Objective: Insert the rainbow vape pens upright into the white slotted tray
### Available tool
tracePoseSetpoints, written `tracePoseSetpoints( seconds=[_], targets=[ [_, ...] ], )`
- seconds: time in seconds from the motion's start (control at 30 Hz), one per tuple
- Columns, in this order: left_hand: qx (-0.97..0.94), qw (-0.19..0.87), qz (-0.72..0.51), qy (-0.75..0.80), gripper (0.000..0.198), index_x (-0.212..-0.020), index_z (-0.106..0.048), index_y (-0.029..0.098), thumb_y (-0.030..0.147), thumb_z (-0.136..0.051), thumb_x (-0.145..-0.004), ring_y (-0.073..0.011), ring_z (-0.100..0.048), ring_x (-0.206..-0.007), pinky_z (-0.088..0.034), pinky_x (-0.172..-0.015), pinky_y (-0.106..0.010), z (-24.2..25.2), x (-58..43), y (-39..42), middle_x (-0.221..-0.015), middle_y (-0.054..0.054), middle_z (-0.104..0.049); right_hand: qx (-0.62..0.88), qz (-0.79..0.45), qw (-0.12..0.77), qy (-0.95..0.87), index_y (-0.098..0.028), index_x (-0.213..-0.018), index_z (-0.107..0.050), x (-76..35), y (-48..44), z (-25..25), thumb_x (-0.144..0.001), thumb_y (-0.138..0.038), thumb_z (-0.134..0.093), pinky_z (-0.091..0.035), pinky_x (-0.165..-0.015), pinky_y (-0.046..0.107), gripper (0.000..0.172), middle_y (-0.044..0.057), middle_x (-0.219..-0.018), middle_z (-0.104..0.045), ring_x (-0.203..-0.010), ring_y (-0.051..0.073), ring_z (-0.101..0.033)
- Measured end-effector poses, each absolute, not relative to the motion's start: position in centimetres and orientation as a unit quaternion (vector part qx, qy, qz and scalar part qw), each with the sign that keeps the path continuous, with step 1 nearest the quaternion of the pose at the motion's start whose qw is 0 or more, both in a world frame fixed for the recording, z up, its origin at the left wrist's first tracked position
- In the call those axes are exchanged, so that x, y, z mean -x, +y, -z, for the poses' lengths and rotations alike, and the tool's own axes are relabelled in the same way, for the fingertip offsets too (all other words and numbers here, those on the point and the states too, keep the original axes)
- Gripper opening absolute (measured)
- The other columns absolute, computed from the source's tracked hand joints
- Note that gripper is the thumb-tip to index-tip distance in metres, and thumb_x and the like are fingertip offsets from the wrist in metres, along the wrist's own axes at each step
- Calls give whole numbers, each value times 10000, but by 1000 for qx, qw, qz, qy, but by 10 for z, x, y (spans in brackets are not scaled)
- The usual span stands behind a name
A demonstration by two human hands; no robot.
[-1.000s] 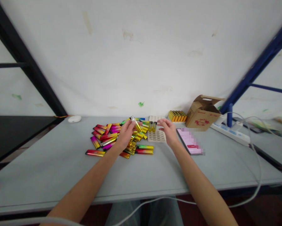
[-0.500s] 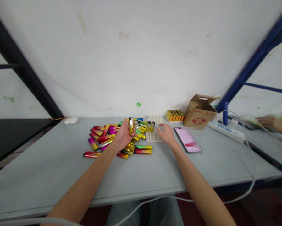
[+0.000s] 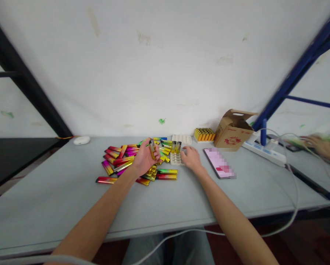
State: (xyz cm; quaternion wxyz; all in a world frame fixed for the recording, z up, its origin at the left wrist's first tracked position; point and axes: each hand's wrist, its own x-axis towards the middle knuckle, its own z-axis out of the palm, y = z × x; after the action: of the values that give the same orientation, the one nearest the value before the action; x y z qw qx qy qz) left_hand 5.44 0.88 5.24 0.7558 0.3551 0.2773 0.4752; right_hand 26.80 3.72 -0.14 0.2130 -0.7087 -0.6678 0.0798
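Observation:
My left hand [image 3: 146, 157] is wrapped round a shiny gold and silver lighter [image 3: 152, 148], held upright above a loose pile of colourful metallic lighters [image 3: 123, 160]. The fingers of my right hand [image 3: 191, 158] are bent and apart at the right edge of a white tray with holes [image 3: 176, 161]; nothing shows in them. At the back of that tray a few gold, dark-topped lighters [image 3: 176, 147] stand upright. The far side of the right hand's fingertips is partly hidden.
Behind lies another white tray [image 3: 183, 138]. A block of yellow-orange, dark-topped cylinders [image 3: 205, 134] stands beside an open cardboard box [image 3: 233, 133]. Right of my hand are a phone [image 3: 217, 163] and a power strip [image 3: 266, 152] with cables. A co-worker's hand [image 3: 318, 143] shows far right.
My right hand has moved slightly left and down onto the tray's edge. The lighter in my left hand has tilted and sits a little lower.

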Motion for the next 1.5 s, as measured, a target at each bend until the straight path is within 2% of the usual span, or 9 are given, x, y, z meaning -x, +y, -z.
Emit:
tracePoseSetpoints(
  seconds=[0.2,0.47,1.27,1.5],
  targets=[
    [-381,724,-497,289,411,-606,-459,175,445,-370,-903,-99,-361,-424,-342,-389,-191,-51,-57,10,-513,39,-344,709,-74,205,-671,-139,-1231,-602,-267,35,0,-916,-313,-412,-353,-1016,378,408,144,-1275,-595,-1202,279,-506],
    [-386,677,-528,338,343,-602,-423,178,382,-377,-874,-58,-264,-366,-169,-342,-122,-53,-56,10,-500,70,-275,708,-71,200,-674,-142,-1232,-602,-266,34,-1,-911,-321,-421,-348,-1021,385,409,148,-1267,-592,-1211,283,-498],
    [-378,694,-525,316,325,-605,-418,185,382,-378,-861,-69,-308,-361,-202,-327,-138,-51,-53,10,-501,60,-305,709,-64,191,-676,-161,-1212,-612,-263,30,-5,-921,-342,-412,-365,-996,400,397,143,-1261,-591,-1186,290,-511],
    [-382,693,-515,329,383,-603,-447,177,406,-337,-890,-71,-298,-363,-192,-325,-145,-51,-53,10,-497,53,-311,705,-77,196,-678,-150,-1213,-617,-266,32,-5,-901,-314,-446,-361,-1008,376,392,151,-1260,-599,-1199,271,-514]
  ],
)
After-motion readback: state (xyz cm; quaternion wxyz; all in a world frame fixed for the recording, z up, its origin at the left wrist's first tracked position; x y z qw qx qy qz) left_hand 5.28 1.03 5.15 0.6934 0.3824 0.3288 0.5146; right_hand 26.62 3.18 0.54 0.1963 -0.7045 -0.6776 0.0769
